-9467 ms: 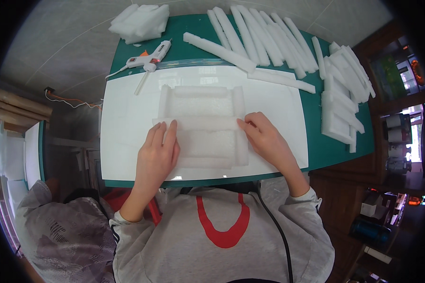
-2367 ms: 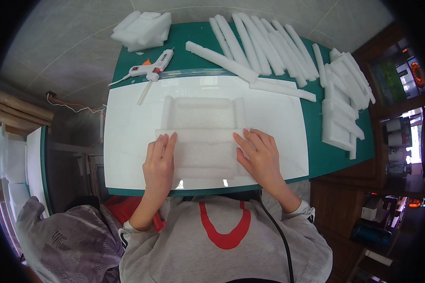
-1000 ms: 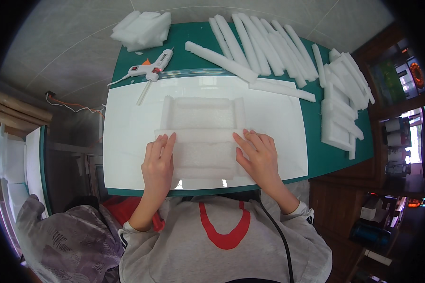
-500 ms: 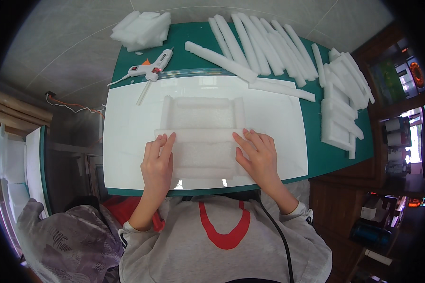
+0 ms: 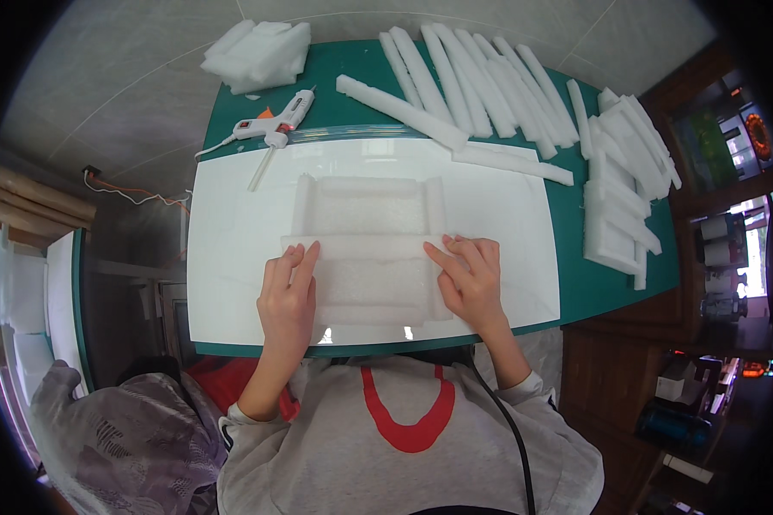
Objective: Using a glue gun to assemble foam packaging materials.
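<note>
A white foam strip (image 5: 361,246) lies crosswise over the middle of a rectangular white foam tray (image 5: 370,279) with raised edge strips. At the strip's left end, the fingertips of my left hand (image 5: 289,287) are bent over it and hold it. My right hand (image 5: 472,279) grips the other end, index finger reaching inward along the strip and thumb tucked low beside the tray. Under the tray is a glossy white board (image 5: 236,257).
On the green mat (image 5: 618,283), a white glue gun (image 5: 270,124) lies at the far left, its cord trailing left. Behind it sits a foam stack (image 5: 258,58). Several loose foam strips (image 5: 481,86) fan out at the far right, beside more foam frames (image 5: 614,215).
My right hand has shifted slightly, its thumb and wrist turning while its fingertips stay at the strip's right end. My left hand and the foam have hardly moved.
</note>
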The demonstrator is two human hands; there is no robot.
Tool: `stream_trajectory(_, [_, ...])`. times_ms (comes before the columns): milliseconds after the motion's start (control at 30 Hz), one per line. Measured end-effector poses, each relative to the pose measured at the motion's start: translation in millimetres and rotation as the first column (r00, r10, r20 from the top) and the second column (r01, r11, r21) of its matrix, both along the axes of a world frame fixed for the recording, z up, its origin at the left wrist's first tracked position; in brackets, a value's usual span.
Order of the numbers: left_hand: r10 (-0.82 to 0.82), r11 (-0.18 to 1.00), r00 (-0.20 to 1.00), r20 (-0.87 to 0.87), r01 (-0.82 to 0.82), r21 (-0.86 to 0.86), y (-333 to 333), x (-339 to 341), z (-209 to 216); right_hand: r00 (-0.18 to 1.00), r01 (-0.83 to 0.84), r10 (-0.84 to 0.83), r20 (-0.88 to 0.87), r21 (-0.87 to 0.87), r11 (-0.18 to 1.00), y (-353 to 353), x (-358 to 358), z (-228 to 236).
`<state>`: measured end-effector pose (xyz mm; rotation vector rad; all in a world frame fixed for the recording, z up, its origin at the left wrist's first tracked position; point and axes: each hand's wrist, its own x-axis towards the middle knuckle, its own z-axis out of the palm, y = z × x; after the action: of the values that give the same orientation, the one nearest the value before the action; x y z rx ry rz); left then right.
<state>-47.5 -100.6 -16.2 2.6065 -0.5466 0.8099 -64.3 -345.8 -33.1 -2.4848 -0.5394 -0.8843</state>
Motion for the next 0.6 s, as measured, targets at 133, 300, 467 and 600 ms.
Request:
stream_trajectory(133, [0.010, 1.000, 1.000, -0.006, -0.010, -0.008, -1, 0, 0, 0.998, -0.050, 0.049, 0.032, 0.050, 0.997, -3, 4, -3])
stream_trajectory(300, [-0.012, 1.000, 1.000, -0.002, 0.012, -0.017, -1, 0, 1, 0.996, -0.068, 0.063, 0.056, 0.094, 0.993, -3, 8, -3])
stream_trajectory(467, [-0.086, 0.993, 0.996, -0.010, 0.084, -0.087, 5, 4, 4, 0.994, -0.044, 0.027, 0.108, 0.162, 0.986, -1, 12, -10])
stream_trajectory(600, [-0.059, 0.985, 0.997, 0.044, 0.065, -0.160, 3, 4, 2, 0.990, -0.021, -0.008, 0.141, 0.209, 0.978, 4, 12, -10])
